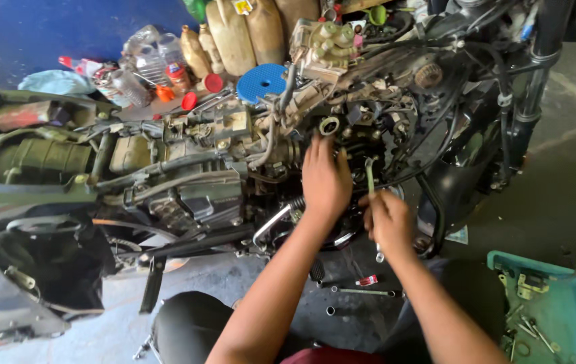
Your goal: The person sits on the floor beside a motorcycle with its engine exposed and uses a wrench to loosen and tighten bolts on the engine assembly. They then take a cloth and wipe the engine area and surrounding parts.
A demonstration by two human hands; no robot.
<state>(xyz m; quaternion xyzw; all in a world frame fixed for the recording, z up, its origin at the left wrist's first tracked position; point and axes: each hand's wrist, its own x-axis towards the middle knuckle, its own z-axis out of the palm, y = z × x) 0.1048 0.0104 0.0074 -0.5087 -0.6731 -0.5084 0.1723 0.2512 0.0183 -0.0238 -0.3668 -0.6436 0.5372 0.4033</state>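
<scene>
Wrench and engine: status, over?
Left hand flat on engine. Right hand grips wrench, upright among cables. Nothing blocking.

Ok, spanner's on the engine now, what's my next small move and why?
Probably swing the spanner a short arc with the right hand. The left hand already braces on the engine, and hoses crowd close, leaving little room for a long stroke.
</scene>
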